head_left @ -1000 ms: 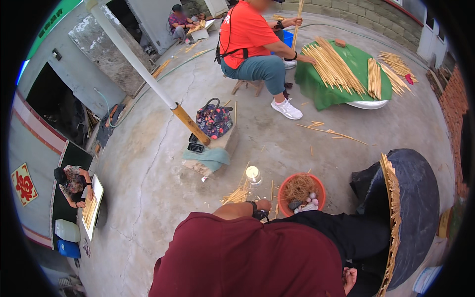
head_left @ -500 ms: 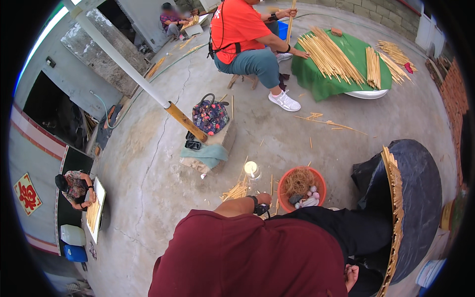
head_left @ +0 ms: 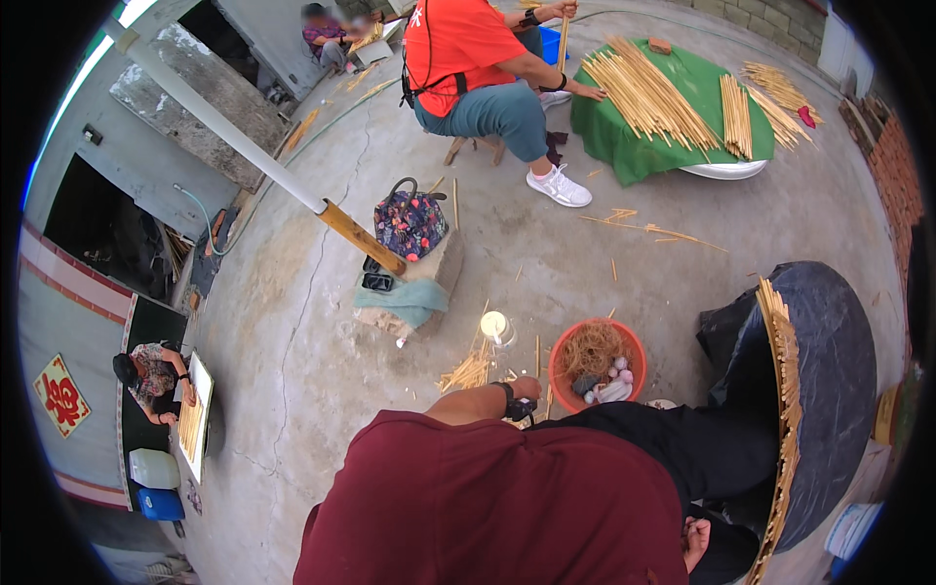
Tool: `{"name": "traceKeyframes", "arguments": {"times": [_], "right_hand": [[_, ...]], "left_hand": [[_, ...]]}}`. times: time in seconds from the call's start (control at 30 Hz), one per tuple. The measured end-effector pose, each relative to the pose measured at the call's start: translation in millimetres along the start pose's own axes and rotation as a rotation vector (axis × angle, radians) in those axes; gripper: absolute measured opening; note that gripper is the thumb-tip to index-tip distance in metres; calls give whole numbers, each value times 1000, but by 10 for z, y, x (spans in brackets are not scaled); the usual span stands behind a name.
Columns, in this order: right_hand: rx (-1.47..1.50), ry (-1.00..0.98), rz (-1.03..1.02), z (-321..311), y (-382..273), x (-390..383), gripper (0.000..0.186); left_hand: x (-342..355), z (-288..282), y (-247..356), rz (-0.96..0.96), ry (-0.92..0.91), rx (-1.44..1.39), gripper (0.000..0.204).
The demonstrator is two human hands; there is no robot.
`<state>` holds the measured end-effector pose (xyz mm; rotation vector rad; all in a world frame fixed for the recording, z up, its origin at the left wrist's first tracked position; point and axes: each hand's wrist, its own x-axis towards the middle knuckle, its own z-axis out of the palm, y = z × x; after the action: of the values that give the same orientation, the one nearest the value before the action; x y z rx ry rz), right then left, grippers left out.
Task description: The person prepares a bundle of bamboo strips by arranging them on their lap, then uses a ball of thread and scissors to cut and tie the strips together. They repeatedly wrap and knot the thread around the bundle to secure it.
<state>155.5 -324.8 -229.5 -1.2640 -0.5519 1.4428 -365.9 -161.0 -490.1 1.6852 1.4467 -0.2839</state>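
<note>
My left hand [head_left: 526,388], with a dark band at its wrist, rests by my left leg, its back toward me and its fingers mostly hidden. It is nearest to an orange-red basin [head_left: 639,363] that holds a brown fibrous tangle [head_left: 592,353] and several pale bundles. Beyond my forearm, cut straw-coloured sticks [head_left: 468,370] lie scattered beside a clear jug with a pale lid [head_left: 494,325]. My right hand [head_left: 695,541] is by my right thigh, fingers curled, and what they hold, if anything, is hidden. A row of sticks [head_left: 783,390] lines the edge of a black-covered round table [head_left: 829,390].
A co-worker in a red shirt [head_left: 458,49] sits by a green-covered table [head_left: 624,161] bearing stick bundles. Another person [head_left: 151,380] works at a white board on the left. A flowered bag [head_left: 409,226] sits on a stone block near a slanted pole [head_left: 244,146].
My view has shifted slightly. The person at the left has moved their hands apart over the board. My own hands keep nearly the same places.
</note>
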Motion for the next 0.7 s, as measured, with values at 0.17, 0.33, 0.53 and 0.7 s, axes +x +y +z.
{"name": "traceKeyframes", "arguments": {"times": [0.17, 0.33, 0.53, 0.7], "right_hand": [[50, 50, -81, 210, -74, -29, 9], [36, 146, -59, 344, -243, -161, 1], [84, 261, -184, 427, -300, -296, 1], [100, 290, -302, 416, -595, -269, 6]], "left_hand": [[-11, 83, -33, 79, -104, -13, 34], [63, 238, -250, -100, -396, -358, 49], [272, 275, -26, 27, -449, -106, 48], [371, 176, 121, 22, -479, -124, 47]]}}
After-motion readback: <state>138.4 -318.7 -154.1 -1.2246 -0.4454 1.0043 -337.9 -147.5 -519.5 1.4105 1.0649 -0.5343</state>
